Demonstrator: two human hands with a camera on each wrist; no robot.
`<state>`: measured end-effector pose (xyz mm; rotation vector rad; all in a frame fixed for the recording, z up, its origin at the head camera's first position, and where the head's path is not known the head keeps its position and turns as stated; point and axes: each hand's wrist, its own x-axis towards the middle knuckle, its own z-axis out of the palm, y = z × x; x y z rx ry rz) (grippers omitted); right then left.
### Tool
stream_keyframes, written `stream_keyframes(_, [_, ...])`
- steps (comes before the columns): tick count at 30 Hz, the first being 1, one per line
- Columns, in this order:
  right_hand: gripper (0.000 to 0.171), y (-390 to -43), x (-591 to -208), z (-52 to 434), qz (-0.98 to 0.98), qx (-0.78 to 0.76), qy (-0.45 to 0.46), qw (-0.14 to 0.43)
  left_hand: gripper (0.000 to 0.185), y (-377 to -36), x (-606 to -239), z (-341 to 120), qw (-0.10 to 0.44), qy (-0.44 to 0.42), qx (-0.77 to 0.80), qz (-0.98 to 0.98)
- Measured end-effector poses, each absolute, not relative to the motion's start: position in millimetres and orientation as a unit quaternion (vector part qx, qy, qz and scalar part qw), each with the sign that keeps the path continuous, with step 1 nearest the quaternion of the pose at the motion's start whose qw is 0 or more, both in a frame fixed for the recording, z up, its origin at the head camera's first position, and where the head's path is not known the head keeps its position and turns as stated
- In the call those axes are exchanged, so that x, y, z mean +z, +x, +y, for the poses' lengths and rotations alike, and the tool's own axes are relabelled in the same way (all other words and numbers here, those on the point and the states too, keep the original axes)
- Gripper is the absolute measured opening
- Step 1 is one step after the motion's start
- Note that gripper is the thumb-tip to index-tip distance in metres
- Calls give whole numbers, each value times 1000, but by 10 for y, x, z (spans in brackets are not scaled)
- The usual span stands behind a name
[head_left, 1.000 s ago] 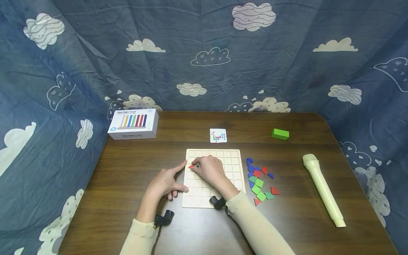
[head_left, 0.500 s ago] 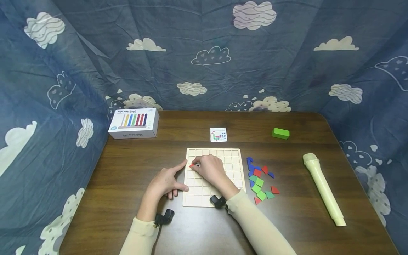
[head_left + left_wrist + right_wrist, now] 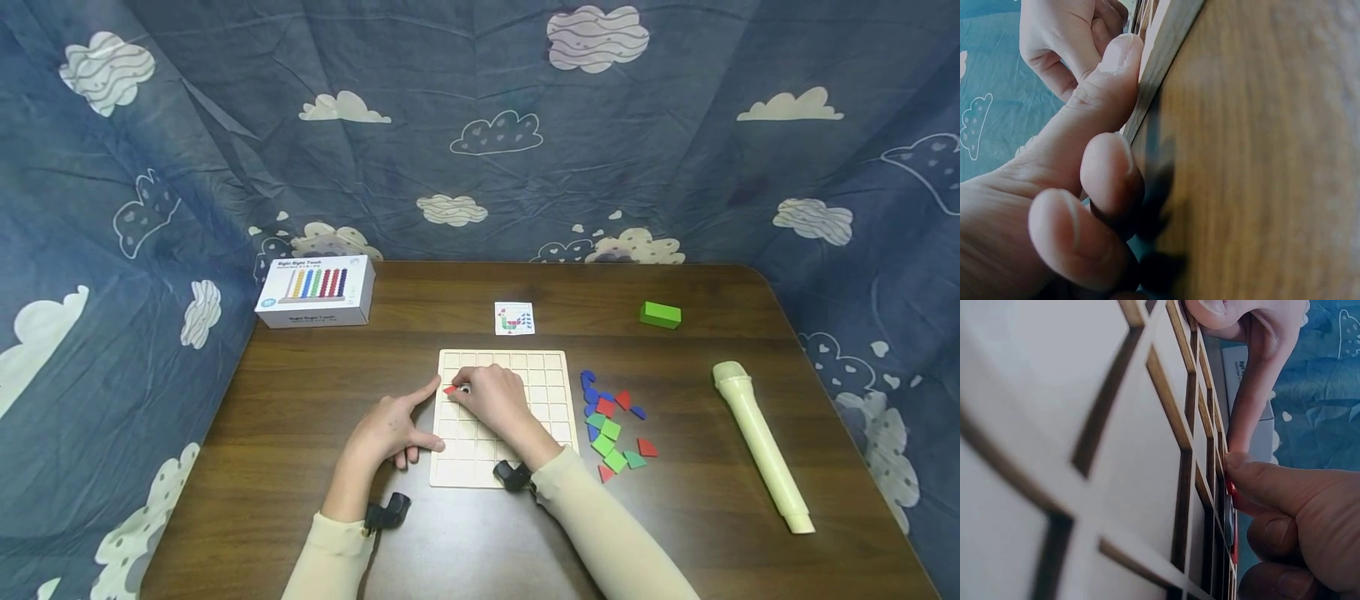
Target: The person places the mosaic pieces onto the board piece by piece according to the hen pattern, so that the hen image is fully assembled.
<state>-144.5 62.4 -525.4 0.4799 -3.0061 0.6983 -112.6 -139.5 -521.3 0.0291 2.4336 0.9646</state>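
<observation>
Nothing has shifted in the last second: my right hand (image 3: 491,398) still pinches the red piece (image 3: 450,390) over the grid board's (image 3: 551,392) upper-left cells, centre frame, so it isn't seated yet. My left hand (image 3: 390,429), fingers spread, braces the board's left edge.

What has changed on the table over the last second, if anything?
Nothing visibly changed. The right hand keeps pinching the red piece down on the wooden grid board, and the left hand stays braced against the board's left edge. The loose coloured pieces, pattern card, green block, cream tube and white box lie where they were.
</observation>
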Motion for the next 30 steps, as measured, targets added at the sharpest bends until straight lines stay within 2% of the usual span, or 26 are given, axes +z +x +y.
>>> stream_keyframes(15, [17, -1445, -5276, 626, -965, 211, 158, 13, 109, -1129, -5204, -1393, 258, 7, 351, 900])
stream_keyframes(21, [29, -1394, -5126, 743, -961, 236, 144, 22, 110, -1123, -5191, -1378, 263, 13, 348, 900])
stream_keyframes(25, [30, -1276, -4804, 1064, -944, 308, 119, 22, 113, -1115, -5180, -1376, 262, 3, 353, 898])
stream_keyframes(30, [28, -914, -4634, 1844, -906, 416, 72, 29, 120, -1118, -5183, -1391, 268, 10, 370, 889])
